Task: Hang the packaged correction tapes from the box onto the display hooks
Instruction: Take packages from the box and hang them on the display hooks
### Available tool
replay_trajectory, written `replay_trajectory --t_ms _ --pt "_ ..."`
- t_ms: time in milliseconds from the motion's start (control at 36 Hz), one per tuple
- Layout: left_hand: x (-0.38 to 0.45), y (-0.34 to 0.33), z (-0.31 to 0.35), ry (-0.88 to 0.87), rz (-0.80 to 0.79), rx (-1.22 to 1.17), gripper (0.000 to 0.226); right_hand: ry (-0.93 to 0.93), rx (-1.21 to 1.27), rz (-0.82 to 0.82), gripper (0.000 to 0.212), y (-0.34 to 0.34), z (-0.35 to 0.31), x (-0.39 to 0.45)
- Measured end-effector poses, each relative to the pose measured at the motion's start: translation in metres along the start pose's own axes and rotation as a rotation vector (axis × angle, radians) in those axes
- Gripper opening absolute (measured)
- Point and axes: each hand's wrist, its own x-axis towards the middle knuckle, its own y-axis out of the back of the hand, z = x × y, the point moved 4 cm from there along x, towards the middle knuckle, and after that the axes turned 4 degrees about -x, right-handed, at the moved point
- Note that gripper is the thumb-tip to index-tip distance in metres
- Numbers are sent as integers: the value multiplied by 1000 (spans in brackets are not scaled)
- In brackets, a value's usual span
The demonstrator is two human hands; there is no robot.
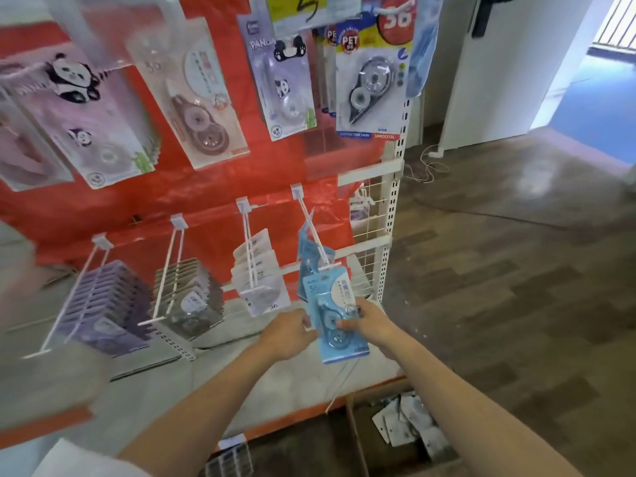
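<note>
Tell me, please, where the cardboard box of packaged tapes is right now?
In the head view, the cardboard box sits on the floor at lower right, below the blue package and beside the rack's base.

Four white hooks (306,228) jut from the lower row of the red display board (213,187). Two hands, the left hand (287,333) and the right hand (370,321), hold one blue pack (339,325). One cardboard box (358,438) sits on the floor with several grey-white packs (402,421) inside, too jumbled to count.
</note>
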Motion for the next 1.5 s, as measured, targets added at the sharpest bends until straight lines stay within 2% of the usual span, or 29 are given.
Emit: replay_trajectory --t_ms 111,278,389,444,556,694,889,1056,1194,1361,1500 --pt "7 2 3 -23 59 109 30 12 33 14 43 9 -9 15" --pt "12 5 9 -31 94 176 30 1 -40 11 40 16 -9 29" --pt "14 3 11 -36 99 197 28 11 -120 65 37 22 -9 42" --pt "15 0 11 -39 90 194 23 47 -191 88 38 26 -17 47" --pt "15 -3 14 -21 98 180 24 124 -556 47 47 32 -35 60" --pt "16 -3 18 17 133 167 31 136 -657 73 44 38 -55 73" --pt "17 -14 25 74 82 208 34 66 -769 110 39 43 -64 90" --pt "29 -25 44 24 31 247 35 76 -801 168 34 66 -53 83" --pt "44 -44 65 -29 -53 277 34 122 -948 141 30 94 -40 63" --pt "63 -72 92 -140 -115 297 34 79 -1082 165 32 134 -6 31" --pt "73 -110 104 -202 -214 276 33 -8 -1085 176 35 163 42 1"
